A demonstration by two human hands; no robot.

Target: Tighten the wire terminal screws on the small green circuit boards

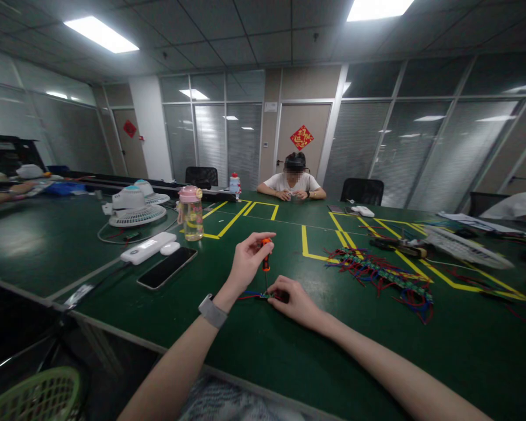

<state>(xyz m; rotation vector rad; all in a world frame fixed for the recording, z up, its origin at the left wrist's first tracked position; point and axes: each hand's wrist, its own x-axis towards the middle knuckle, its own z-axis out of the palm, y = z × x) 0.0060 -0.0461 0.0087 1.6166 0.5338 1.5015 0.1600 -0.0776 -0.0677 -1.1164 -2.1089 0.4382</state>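
My left hand [246, 262] is closed around the orange-and-black handle of a screwdriver [266, 263], which stands upright. Its thin shaft points down to a small green circuit board [265, 296] on the table. Red and blue wires [246, 296] run out of the board to the left. The thumb and fingers of my right hand [293, 298] pinch the board's right side, close to the screwdriver tip. Where exactly the tip touches is too small to make out.
A long row of green boards with red and blue wires [381, 273] lies to the right. Left are a phone [167, 269], a white power bank [148, 248], a pink-lidded bottle [191, 213] and white fans [137, 207]. Across the green table [228, 345] sits a person [291, 181].
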